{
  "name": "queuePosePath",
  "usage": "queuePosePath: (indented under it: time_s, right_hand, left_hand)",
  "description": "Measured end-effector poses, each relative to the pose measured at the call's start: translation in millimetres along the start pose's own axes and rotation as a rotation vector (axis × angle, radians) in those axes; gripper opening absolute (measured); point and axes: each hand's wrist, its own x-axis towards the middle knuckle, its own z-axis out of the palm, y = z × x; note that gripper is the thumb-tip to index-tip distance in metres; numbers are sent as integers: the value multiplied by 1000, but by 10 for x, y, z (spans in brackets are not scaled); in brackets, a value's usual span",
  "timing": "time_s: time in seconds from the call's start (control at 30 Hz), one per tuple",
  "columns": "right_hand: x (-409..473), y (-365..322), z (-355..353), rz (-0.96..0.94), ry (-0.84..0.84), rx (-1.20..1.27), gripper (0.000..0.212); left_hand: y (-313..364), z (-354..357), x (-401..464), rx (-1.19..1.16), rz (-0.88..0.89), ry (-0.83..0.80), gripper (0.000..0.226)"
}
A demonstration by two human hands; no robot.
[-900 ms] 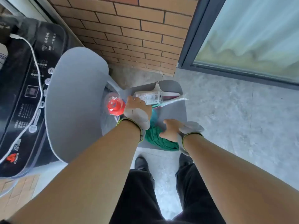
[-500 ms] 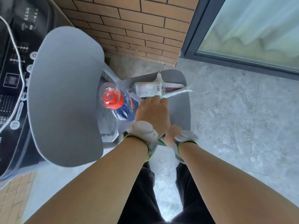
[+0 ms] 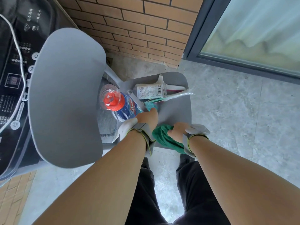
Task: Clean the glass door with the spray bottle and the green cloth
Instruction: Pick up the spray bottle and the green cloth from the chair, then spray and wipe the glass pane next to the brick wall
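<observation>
Two hands over chair seat (image 3: 175, 111) | right (image 3: 178, 129) grips green cloth (image 3: 164, 135) | left (image 3: 146, 118) fingers extended, relaxed

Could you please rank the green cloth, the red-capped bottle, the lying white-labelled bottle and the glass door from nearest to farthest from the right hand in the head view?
1. green cloth: gripped by the right hand.
2. red-capped bottle: to its left, upright on the chair seat.
3. white-labelled bottle: lying at the seat's far edge.
4. glass door: far, upper right.
</observation>
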Motion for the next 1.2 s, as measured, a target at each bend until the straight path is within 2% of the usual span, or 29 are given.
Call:
queuePosePath:
  time_s: [0.07, 0.2, 0.3, 0.4, 0.5, 0.57, 0.63, 0.67, 0.7, 0.77, 0.9, 0.97, 1.1, 1.2]
  right_hand:
    - [-6, 13, -19, 28, 25, 49, 32]
    - [3, 28, -58, 11, -23, 91, 22]
    - [-32, 56, -144, -50, -81, 91, 16]
    - [-107, 128, -252, -29, -81, 78, 11]
    - [-275, 257, -330, -5, 19, 147, 17]
    - [-378, 318, -386, 11, 56, 201, 30]
    - [-560, 400, -570, 14, 38, 204, 22]
    - [-685, 463, -723, 11, 54, 212, 10]
    - [-860, 530, -898, 26, 76, 246, 10]
    - [-1297, 688, -1374, 68, 159, 360, 12]
    - [-1999, 1004, -2234, 65, 200, 615, 15]
    - [-2237, 1183, -2617, 25, 235, 688, 9]
    - [-2625, 1690, -3488, -24, 352, 806, 35]
    - [-2902, 1993, -4120, -70, 412, 902, 44]
  left_hand:
    - [-7, 38, 53, -83, 56, 91, 65]
    - [-108, 146, -31, -213, 270, 212, 53]
    - [-151, 169, 4, -331, 340, 223, 40]
    - [-204, 219, 8, -355, 355, 217, 43]
    - [-162, 244, -173, -349, 456, 239, 46]
    - [-76, 216, -268, -295, 527, 259, 59]
    - [127, 169, -517, -258, 577, 185, 51]
    - [291, 145, -724, -247, 622, 158, 38]
    - [436, 122, -940, -235, 661, 161, 27]
    - [799, 165, -1409, -178, 780, 153, 19]
    - [1479, 287, -2211, -163, 963, 162, 29]
    - [1838, 369, -2521, -143, 1019, 154, 23]
    - [2554, 641, -3192, -153, 1060, 155, 26]
    - [3044, 875, -3684, -212, 1121, 180, 34]
